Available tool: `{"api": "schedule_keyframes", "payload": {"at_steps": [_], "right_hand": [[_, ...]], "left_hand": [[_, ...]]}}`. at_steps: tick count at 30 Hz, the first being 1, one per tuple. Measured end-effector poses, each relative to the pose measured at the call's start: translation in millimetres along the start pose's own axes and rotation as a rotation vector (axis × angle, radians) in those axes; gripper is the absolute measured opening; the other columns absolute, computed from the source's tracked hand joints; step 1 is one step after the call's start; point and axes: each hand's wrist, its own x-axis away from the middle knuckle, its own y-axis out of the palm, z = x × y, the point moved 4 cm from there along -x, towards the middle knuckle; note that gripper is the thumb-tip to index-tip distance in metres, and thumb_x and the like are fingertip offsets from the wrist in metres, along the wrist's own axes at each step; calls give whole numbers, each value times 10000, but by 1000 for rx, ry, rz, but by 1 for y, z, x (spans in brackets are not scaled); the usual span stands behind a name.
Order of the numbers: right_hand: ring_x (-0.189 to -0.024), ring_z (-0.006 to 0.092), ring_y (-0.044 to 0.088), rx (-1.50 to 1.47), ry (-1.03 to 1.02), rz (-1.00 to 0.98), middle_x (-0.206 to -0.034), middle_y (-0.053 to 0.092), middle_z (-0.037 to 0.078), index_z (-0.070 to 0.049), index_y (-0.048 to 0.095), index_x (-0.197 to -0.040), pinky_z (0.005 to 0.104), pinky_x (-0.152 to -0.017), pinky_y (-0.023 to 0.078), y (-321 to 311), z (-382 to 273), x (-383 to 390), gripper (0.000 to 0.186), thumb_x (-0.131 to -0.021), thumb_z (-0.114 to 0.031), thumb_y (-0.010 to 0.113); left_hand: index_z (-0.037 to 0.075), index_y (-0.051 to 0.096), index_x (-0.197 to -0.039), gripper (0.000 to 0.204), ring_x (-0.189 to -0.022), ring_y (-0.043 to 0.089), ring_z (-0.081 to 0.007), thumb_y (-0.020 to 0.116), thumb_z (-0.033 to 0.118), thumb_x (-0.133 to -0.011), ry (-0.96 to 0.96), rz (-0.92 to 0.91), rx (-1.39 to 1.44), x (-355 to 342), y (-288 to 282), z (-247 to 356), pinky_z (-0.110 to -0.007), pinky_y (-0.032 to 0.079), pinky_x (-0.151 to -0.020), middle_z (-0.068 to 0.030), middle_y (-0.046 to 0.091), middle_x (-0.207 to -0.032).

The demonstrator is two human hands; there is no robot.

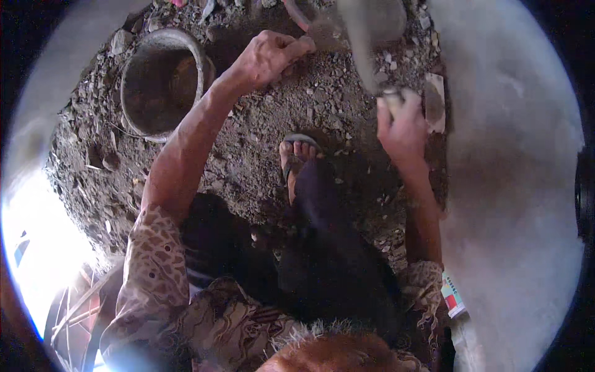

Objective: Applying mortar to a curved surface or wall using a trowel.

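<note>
My right hand (404,124) is closed round the handle of a long, pale tool (359,46). Motion blurs the tool as it slants up to the far edge of the picture, and its kind cannot be made out. My left hand (269,59) is stretched forward over the rubble, its fingers curled closed. Whatever they hold, if anything, is hidden. Just past its fingertips lies a dusty, brownish lump (325,36), with a thin pinkish rod (296,13) rising behind. A flat grey piece (387,18) lies beyond the tool.
A round, thick-rimmed basin (201,68) stands left of my left forearm. Stony, loose soil (254,136) covers the ground round my sandalled foot (300,149). A pale wall (508,186) runs along the right, with a flat rectangular piece (436,102) at its base.
</note>
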Motion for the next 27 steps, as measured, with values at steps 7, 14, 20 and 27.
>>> {"api": "schedule_keyframes", "payload": {"at_steps": [7,14,20,27], "right_hand": [[-756,426,670,43,-79,-121,-899,665,219,-64,550,-1146,507,-625,543,6,-29,-19,357,-927,-330,646],[-712,421,675,165,-179,-120,-847,662,226,-78,548,-1131,510,-605,554,5,-19,-57,335,-925,-326,640],[-881,413,683,167,-54,-69,-1014,687,233,-32,584,-1270,452,-747,558,-2,-8,-50,436,-944,-317,630],[-853,417,672,175,102,-6,-955,682,199,-37,645,-1110,488,-744,528,-2,55,-46,346,-939,-337,639]], "left_hand": [[53,713,-1058,339,-688,678,-246,580,354,-979,100,95,-195,8,0,8,-373,536,-669,-173,685,-780],[24,717,-959,408,-640,666,-235,600,415,-957,79,176,-119,5,-9,16,-387,531,-644,-176,662,-696],[37,710,-958,366,-627,631,-203,580,378,-970,-104,140,111,9,-16,7,-379,511,-594,-125,649,-679],[106,651,-1155,228,-693,670,-286,526,181,-978,158,188,-158,16,-18,17,-379,538,-661,-168,673,-867]]}}
